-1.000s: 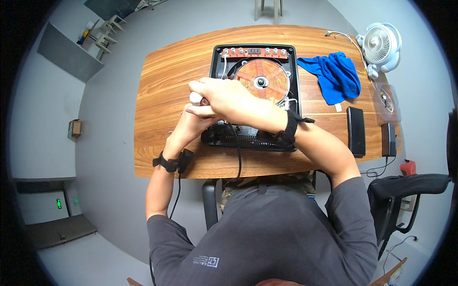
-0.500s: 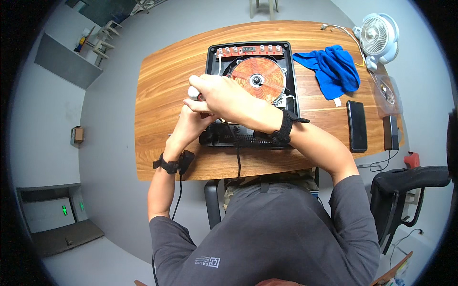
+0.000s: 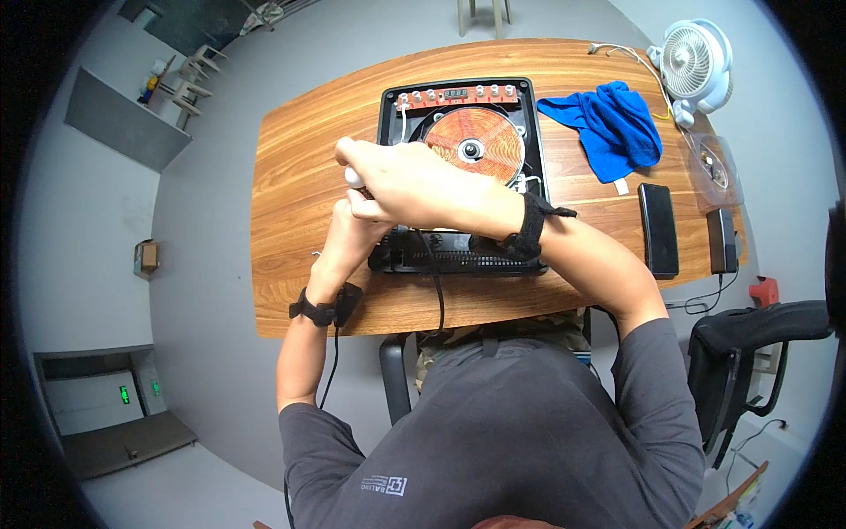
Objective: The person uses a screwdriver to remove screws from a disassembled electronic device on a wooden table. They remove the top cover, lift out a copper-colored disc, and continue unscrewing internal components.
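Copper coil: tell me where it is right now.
In the head view, the copper coil sits inside the open black housing, just below the red circuit strip and up and to the right of the right hand.

A: What colours are in the open case [image 3: 534, 123]?
B: The case is black. Its round coil [image 3: 495, 134] is copper-orange, crossed by redder bands running out from the middle. The strip [image 3: 458, 100] along the top is red, dotted with white buttons [image 3: 495, 90].
A: And the handle [image 3: 352, 177]?
B: White at the end that shows.
A: The surface [image 3: 304, 185]?
B: Warm brown, with darker wood-grain streaks.
A: Anything brighter?
B: The cloth [image 3: 612, 132], plain strong blue, with a white tag [image 3: 621, 187]. The fan [image 3: 696, 66] is white, the phone [image 3: 658, 231] black.
A: Clothing?
B: A dark grey shirt [image 3: 538, 414] with a small white print, and black wristbands [image 3: 530, 227].
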{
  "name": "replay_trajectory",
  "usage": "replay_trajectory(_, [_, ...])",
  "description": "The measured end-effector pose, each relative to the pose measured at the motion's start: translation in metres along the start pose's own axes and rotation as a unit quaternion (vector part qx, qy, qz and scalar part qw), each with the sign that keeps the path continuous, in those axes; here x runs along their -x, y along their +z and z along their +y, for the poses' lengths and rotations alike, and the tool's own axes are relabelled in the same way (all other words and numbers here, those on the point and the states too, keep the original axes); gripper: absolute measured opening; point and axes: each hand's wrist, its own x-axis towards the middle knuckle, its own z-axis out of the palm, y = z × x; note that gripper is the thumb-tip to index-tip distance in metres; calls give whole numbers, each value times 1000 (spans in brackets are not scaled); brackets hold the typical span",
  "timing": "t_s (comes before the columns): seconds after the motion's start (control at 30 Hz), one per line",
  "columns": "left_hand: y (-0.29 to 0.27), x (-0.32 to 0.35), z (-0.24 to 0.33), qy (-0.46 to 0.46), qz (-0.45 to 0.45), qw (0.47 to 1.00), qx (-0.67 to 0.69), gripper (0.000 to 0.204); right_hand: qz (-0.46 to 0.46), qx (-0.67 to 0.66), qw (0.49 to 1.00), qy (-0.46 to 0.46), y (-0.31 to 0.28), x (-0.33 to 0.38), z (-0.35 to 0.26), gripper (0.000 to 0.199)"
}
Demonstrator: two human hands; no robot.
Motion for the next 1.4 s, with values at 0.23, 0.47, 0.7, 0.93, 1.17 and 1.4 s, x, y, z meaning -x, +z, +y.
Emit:
replay_trajectory(0.23, [-5,6,13,5,30,997,74,24,-32,45,994,-91,7,-2,0,27])
replay_trajectory(0.47, [-30,15,1,13,-52,986,157,24,-71,-41,992,-91,3,-4,3,22])
replay_trajectory(0.7, [-22,9,21,27,38,990,130,14,-42,93,992,-80,-3,-6,-2,44])
replay_trajectory(0.93, [-18,6,11,13,-4,999,50,21,-52,145,987,-32,-7,-13,-5,36])
replay_trajectory(1.17, [-30,8,21,-1,-38,978,203,19,-65,139,985,-74,3,-14,-1,32])
replay_trajectory(1.4, [-24,7,9,-15,7,998,67,16,-55,194,977,-68,-8,-20,-12,34])
